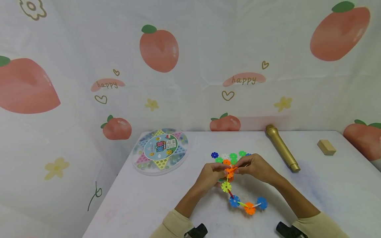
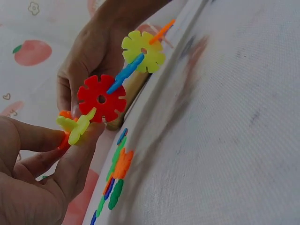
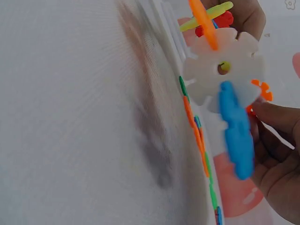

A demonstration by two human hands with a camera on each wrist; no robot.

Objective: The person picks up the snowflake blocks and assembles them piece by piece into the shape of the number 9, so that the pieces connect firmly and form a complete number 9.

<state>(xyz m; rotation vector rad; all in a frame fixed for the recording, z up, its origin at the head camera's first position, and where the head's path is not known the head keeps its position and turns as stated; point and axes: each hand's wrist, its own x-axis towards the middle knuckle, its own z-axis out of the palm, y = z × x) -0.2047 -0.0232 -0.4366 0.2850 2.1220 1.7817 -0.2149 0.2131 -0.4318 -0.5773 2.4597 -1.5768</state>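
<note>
A chain of notched plastic snowflake discs hangs between and below the two hands. In the head view, a yellow disc (image 1: 226, 187), a blue disc (image 1: 234, 201) and an orange disc (image 1: 249, 208) are linked by discs seen edge-on, ending at another blue disc (image 1: 262, 203). My left hand (image 1: 209, 177) pinches the chain's upper end at an orange disc (image 1: 230, 172). Thumb and fingers of my right hand (image 1: 256, 167) pinch an orange disc against that end. A red disc (image 2: 101, 99) hangs near the left fingertips. The right wrist view has a white disc (image 3: 222, 68) up close.
Several loose discs, including a dark blue disc (image 1: 214, 155) and a green disc (image 1: 242, 153), lie behind the hands on the white table (image 1: 131, 205). A round game board (image 1: 160, 151) lies back left. A gold microphone-shaped stick (image 1: 282, 148) and a wooden block (image 1: 326, 147) lie on the right.
</note>
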